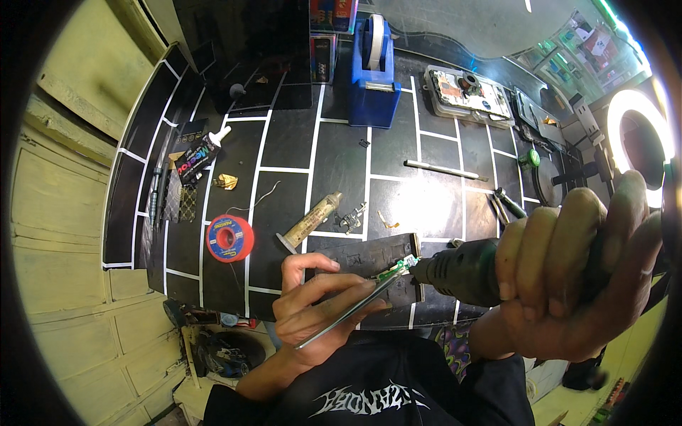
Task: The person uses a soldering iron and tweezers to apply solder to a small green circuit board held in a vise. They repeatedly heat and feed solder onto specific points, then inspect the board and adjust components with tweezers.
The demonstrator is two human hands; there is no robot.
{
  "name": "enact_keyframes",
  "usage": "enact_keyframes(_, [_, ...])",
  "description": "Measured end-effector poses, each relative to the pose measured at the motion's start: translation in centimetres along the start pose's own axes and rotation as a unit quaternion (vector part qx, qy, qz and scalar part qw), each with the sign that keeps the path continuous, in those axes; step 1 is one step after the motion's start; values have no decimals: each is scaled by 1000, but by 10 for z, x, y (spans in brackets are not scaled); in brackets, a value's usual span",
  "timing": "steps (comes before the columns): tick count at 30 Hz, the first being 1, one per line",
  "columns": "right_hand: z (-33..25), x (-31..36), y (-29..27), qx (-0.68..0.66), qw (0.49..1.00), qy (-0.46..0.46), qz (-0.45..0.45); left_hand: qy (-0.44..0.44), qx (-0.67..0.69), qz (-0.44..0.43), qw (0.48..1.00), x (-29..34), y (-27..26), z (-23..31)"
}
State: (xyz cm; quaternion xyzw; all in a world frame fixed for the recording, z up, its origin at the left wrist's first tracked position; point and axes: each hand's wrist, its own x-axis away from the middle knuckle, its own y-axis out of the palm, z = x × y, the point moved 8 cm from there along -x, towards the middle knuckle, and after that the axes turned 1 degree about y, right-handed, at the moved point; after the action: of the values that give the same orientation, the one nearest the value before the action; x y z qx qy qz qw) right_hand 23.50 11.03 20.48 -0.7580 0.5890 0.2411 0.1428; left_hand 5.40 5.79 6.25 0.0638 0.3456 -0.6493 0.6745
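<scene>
My left hand (320, 302) is closed around slim metal tweezers (341, 321), which slant up and right to a small green circuit board (398, 268). The board is over a dark flat holder (348, 254) near the table's front edge; whether the tweezer tips grip it cannot be made out. From the right, my right hand (575, 263) wraps round the black handle of a hot-air gun (462, 270). Its nozzle points left, close beside the board's right end.
On the black tiled-pattern table (284, 149) lie a red solder spool (229, 238), a flux syringe (310, 221), a metal rod tool (445, 170) and a black tube (202, 155). Farther back stand a blue tape dispenser (373, 92) and an opened device (469, 96). A ring light (616, 135) glows right.
</scene>
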Motion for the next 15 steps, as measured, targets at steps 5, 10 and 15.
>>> enact_keyframes(5, [1,1,-1,-8,1000,5,0,-18,4,-2,1000,0,2,0])
enact_keyframes(10, [1,2,-3,-3,1000,9,10,-20,7,5,1000,2,2,-1])
enact_keyframes(15, [0,2,-4,3,1000,8,12,-15,-1,2,1000,0,4,1])
